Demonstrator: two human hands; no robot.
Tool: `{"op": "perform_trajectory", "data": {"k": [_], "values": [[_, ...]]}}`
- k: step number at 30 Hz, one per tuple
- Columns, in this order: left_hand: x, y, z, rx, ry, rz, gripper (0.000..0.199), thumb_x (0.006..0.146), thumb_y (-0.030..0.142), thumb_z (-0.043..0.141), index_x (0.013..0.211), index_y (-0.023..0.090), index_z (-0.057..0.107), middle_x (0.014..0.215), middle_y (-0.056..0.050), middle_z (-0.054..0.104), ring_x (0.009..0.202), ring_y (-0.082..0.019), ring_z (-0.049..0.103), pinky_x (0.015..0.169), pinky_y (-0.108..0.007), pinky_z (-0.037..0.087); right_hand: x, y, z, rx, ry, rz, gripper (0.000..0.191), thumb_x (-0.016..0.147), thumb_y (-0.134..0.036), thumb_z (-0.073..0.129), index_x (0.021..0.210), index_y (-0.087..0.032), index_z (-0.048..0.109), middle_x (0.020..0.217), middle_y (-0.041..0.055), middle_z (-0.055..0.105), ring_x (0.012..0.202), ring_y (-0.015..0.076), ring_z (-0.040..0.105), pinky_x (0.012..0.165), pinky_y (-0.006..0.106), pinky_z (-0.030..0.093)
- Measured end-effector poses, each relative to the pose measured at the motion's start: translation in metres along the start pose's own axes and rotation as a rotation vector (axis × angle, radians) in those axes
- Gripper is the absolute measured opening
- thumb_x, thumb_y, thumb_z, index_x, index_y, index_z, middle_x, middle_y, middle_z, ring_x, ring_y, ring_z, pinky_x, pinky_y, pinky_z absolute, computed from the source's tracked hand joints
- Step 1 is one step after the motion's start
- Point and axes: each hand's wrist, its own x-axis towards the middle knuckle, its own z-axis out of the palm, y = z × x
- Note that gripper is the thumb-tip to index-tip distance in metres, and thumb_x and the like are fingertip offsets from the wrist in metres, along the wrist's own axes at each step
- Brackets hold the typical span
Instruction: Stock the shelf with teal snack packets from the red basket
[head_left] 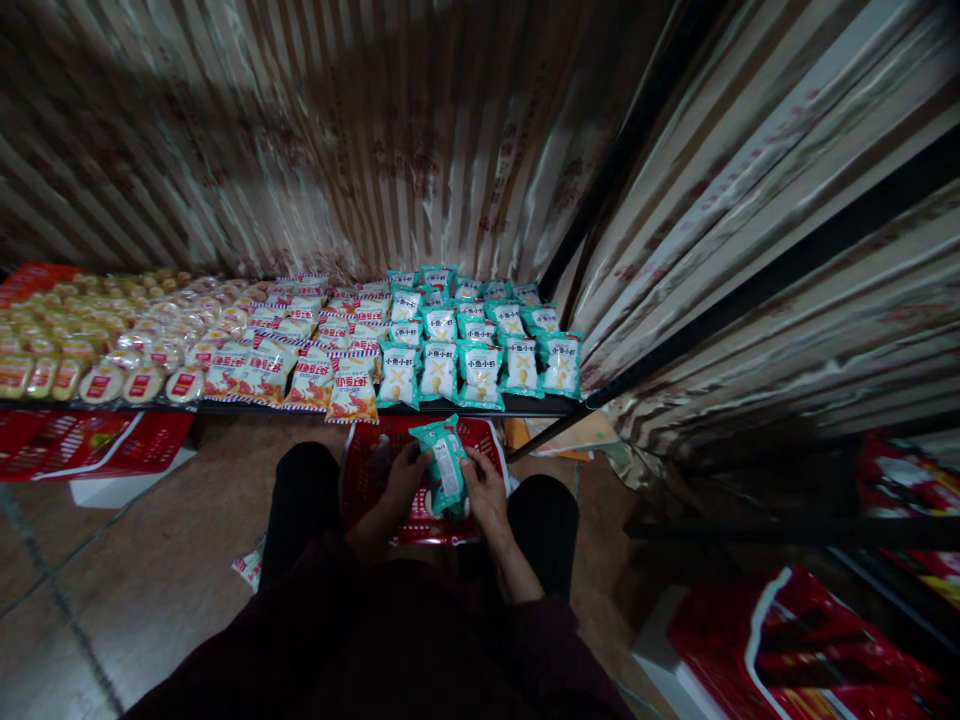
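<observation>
A teal snack bag with its printed back label upward is held between both hands. My left hand grips its left edge, and my right hand grips the right edge. Beneath them a red plastic basket stands on the floor between my knees; most of its contents are hidden by hands and bag. Just beyond, on a low shelf, teal and white snack bags stand in rows, fronts facing me. To their left are rows of white and orange shrimp snack bags.
Further left on the shelf lie round wrapped snacks and yellow wrapped cakes. A striped curtain hangs behind. Black frame bars slant across the right. Red bags sit low right, and a small packet lies on the floor.
</observation>
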Motion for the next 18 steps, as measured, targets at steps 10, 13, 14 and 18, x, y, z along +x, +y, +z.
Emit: {"op": "perform_trajectory", "data": {"k": [10, 13, 14, 18], "values": [[-0.013, 0.006, 0.006, -0.125, -0.136, -0.093, 0.054, 0.055, 0.041, 0.08, 0.098, 0.015, 0.06, 0.096, -0.009, 0.069, 0.09, -0.023, 0.066, 0.082, -0.037, 0.05, -0.002, -0.002, 0.002, -0.014, 0.05, -0.023, 0.043, 0.075, -0.046, 0.058, 0.108, -0.019, 0.065, 0.102, 0.0051, 0.07, 0.092, 0.0214, 0.063, 0.082, 0.033, 0.049], [-0.017, 0.007, 0.007, -0.134, -0.152, -0.086, 0.057, 0.055, 0.04, 0.081, 0.101, 0.015, 0.059, 0.099, -0.01, 0.069, 0.092, -0.024, 0.065, 0.084, -0.037, 0.05, -0.004, -0.004, 0.001, -0.065, 0.057, -0.035, 0.042, 0.078, -0.045, 0.056, 0.11, -0.02, 0.063, 0.104, 0.0053, 0.069, 0.093, 0.0212, 0.062, 0.085, 0.034, 0.048], [-0.018, 0.007, 0.008, -0.129, -0.152, -0.082, 0.057, 0.055, 0.04, 0.081, 0.101, 0.015, 0.059, 0.099, -0.01, 0.069, 0.092, -0.024, 0.065, 0.085, -0.037, 0.05, -0.005, -0.004, 0.001, -0.084, 0.056, -0.041, 0.042, 0.078, -0.045, 0.055, 0.111, -0.02, 0.062, 0.106, 0.0056, 0.068, 0.094, 0.0214, 0.062, 0.086, 0.034, 0.048], [-0.018, 0.005, 0.009, -0.124, -0.151, -0.085, 0.055, 0.055, 0.04, 0.081, 0.1, 0.015, 0.059, 0.099, -0.01, 0.068, 0.094, -0.024, 0.064, 0.086, -0.038, 0.049, -0.008, -0.008, 0.0, -0.145, 0.063, -0.093, 0.041, 0.081, -0.043, 0.05, 0.113, -0.019, 0.059, 0.11, 0.0072, 0.066, 0.098, 0.0217, 0.06, 0.09, 0.036, 0.045]]}}
